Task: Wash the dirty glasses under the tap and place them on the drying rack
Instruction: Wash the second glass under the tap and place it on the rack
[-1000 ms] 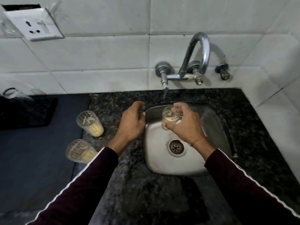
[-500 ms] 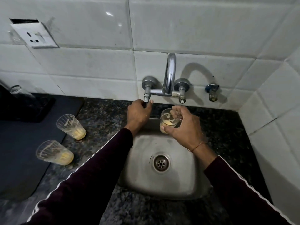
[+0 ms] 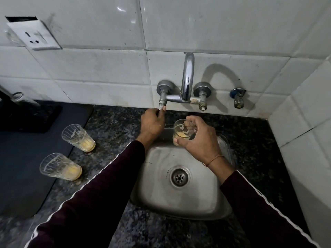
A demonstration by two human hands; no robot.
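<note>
My right hand (image 3: 200, 138) grips a dirty glass (image 3: 182, 131) with yellow dregs, held upright over the back of the steel sink (image 3: 179, 199), below the chrome tap (image 3: 187, 81). My left hand (image 3: 152, 122) reaches up and pinches the tap's left valve handle (image 3: 162, 106) between thumb and fingers. No water runs from the spout. Two more dirty glasses stand on the granite counter to the left: one farther back (image 3: 78, 137) and one nearer (image 3: 60, 166), both streaked and with yellow residue at the bottom.
A dark mat (image 3: 23, 158) covers the counter at the left, with a black rack-like object (image 3: 26, 115) at its back and a clear glass (image 3: 18, 96) on it. A small angle valve (image 3: 238, 98) juts from the tiled wall right of the tap. A wall socket (image 3: 35, 36) sits upper left.
My left hand rose from the sink's rim to the tap's left valve handle and took hold of it. My right hand kept the glass under the spout. The camera tilted up.
</note>
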